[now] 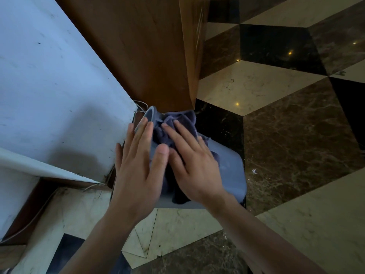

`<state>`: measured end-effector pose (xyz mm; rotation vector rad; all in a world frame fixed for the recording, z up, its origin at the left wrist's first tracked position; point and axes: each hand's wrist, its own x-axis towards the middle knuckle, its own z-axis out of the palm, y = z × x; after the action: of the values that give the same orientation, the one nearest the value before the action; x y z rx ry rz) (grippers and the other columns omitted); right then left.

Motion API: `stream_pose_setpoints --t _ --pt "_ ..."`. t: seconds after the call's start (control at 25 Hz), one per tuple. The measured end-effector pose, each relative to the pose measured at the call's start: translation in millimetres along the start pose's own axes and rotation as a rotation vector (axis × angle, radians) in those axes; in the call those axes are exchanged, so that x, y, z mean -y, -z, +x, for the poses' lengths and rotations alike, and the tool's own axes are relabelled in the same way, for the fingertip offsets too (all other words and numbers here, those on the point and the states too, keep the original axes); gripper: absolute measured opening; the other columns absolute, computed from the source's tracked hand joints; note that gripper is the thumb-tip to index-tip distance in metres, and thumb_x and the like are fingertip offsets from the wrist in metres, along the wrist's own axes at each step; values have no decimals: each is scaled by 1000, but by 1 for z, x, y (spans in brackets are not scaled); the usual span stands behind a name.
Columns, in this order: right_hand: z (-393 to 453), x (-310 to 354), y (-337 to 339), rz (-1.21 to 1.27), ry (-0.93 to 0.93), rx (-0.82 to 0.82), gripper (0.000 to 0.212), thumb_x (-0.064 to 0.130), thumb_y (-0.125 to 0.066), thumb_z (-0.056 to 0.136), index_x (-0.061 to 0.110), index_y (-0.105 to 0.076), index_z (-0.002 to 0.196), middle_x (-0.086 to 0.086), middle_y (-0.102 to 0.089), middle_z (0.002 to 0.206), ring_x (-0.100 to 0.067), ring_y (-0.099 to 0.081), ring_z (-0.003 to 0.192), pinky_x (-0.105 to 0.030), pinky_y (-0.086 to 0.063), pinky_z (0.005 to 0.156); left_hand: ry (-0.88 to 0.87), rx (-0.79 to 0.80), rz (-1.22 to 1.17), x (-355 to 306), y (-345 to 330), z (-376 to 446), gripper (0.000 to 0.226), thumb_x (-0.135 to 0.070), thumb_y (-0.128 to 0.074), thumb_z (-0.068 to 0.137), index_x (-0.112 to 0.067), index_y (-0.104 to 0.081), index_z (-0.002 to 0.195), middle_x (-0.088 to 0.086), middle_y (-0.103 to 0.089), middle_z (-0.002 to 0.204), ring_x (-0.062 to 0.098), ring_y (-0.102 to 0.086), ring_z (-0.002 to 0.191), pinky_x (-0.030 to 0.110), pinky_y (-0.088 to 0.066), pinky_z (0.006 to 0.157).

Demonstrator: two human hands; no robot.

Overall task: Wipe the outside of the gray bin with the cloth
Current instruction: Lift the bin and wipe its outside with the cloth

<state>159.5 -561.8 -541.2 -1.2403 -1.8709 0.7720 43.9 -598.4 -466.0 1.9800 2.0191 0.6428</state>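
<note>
The gray bin lies tipped on its side on the floor, its rim toward the wooden panel and its base toward me. A crumpled dark blue cloth is spread over its upper side. My right hand lies flat on the cloth with fingers spread, pressing it against the bin. My left hand rests flat on the bin's left side, fingertips near the rim and thumb touching the cloth's edge. Much of the bin is hidden under both hands and the cloth.
A brown wooden panel stands right behind the bin. A white wall with a brown skirting runs along the left. A thin cable lies by the bin's rim. Patterned marble floor stretches to the right.
</note>
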Motion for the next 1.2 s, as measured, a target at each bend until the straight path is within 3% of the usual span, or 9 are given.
stream_pose_setpoints --t 0.24,0.48,0.6,0.68,0.76,0.8,0.88,0.96,1.2 --pt "8 -46 5 102 -233 -54 47 43 -37 103 40 -38 149 13 -37 158 -11 -30 147 -45 -28 119 -35 -82 267 4 -2 8 76 -59 -36 84 -21 -22 148 -7 -15 160 12 8 146 50 2 117" --pt "-4 -115 14 207 -511 -119 35 36 -39 103 35 -53 135 1 -60 136 -25 -56 122 -36 -43 90 0 -52 225 -4 -7 12 70 -60 -35 84 -33 -21 147 -10 -13 160 18 6 147 59 -4 115" --pt "-23 -122 8 380 -624 -248 33 29 -41 104 31 -59 132 1 -63 133 -23 -56 124 -31 -39 91 -23 -17 138 -17 -16 10 53 -51 -25 94 -43 -17 145 -13 -13 159 21 2 147 64 -16 112" --pt "-27 -108 2 422 -580 -330 34 26 -41 105 32 -58 134 9 -60 137 -10 -54 127 -28 -39 98 -3 34 27 -24 -17 9 48 -46 -23 98 -44 -17 145 -11 -19 158 28 -9 147 62 -25 110" --pt "-22 -84 0 425 -466 -365 35 24 -40 105 36 -56 134 19 -56 135 6 -51 122 -29 -40 106 28 63 -10 -27 -16 13 48 -41 -24 99 -39 -19 147 7 -41 149 42 -38 132 56 -43 98" --pt "-18 -67 -1 417 -395 -365 37 25 -40 104 33 -55 137 19 -56 135 6 -51 123 -31 -41 108 36 48 -3 -26 -14 16 49 -39 -25 99 -37 -20 148 18 -51 137 44 -51 117 47 -50 85" --pt "-10 -31 -4 397 -243 -336 40 25 -39 103 26 -55 140 13 -56 140 -1 -50 130 -31 -40 110 46 7 30 -25 -11 25 49 -36 -27 100 -32 -23 149 22 -57 129 29 -60 92 24 -43 67" --pt "-1 2 -8 374 -118 -316 40 27 -38 103 23 -55 140 8 -56 145 -3 -47 135 -31 -39 112 71 -3 44 -25 -10 30 49 -33 -30 100 -31 -23 149 11 -54 137 18 -59 97 12 -34 78" --pt "26 13 -14 222 -96 -223 44 33 -39 100 24 -54 140 6 -57 145 -15 -53 131 -38 -48 104 167 -55 14 -7 0 36 48 -33 -30 100 -28 -27 148 1 -50 142 20 -48 125 18 -28 93"
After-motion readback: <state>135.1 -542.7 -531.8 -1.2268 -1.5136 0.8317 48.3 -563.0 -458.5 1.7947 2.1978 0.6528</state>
